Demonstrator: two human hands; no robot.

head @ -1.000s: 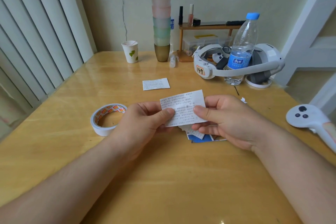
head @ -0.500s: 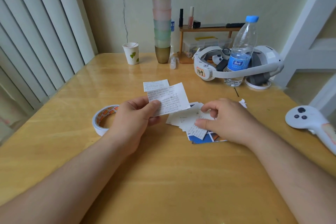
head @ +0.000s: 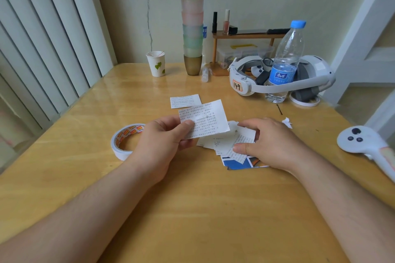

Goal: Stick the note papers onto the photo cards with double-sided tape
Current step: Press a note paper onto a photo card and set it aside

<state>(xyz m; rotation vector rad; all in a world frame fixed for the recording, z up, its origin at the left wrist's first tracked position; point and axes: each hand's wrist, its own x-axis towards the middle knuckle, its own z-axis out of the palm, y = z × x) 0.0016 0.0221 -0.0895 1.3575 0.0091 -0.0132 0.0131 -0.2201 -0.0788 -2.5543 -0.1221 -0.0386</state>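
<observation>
My left hand (head: 164, 139) pinches a printed note paper (head: 205, 118) between thumb and fingers, held a little above the wooden table (head: 192, 209). My right hand (head: 267, 143) rests on a loose pile of note papers (head: 226, 143), its thumb pressing one of them. Under that pile lie photo cards (head: 237, 163), showing blue and orange corners. One more note paper (head: 185, 101) lies flat farther back. A roll of double-sided tape (head: 125, 141) sits on the table just left of my left hand.
At the back stand a paper cup (head: 156, 66), a tall stack of coloured cups (head: 192, 21), a small wooden shelf (head: 245, 36), a headset (head: 277, 77) and a water bottle (head: 285, 64). A white controller (head: 363, 143) lies at the right edge. A paper scrap (head: 286, 122) lies nearby.
My right hand let go of the held note paper and dropped onto the pile. My left hand carried that paper up and to the left.
</observation>
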